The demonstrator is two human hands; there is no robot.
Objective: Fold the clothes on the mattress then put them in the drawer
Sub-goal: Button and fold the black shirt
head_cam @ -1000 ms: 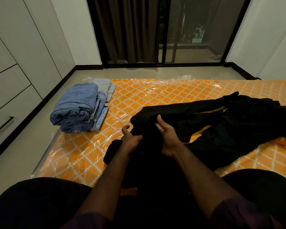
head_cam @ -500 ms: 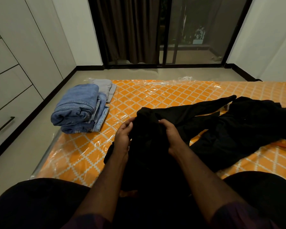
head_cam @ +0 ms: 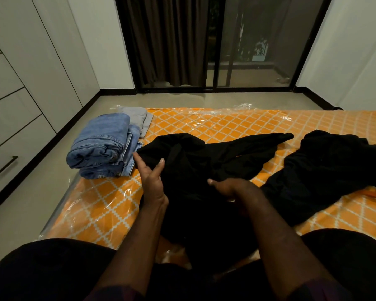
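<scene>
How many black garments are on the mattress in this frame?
2. The near black garment lies in front of the person, gripped by the left hand and right hand; the other black garment sprawls on the right of the mattress. More could hide underneath.

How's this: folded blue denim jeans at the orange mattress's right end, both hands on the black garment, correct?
No: head view shows folded blue denim jeans at the left end of the orange mattress; left hand and right hand hold the black garment.

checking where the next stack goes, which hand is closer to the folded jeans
Left. The left hand grips the black garment just to the right of the folded jeans. The right hand holds the same garment farther to the right.
</scene>
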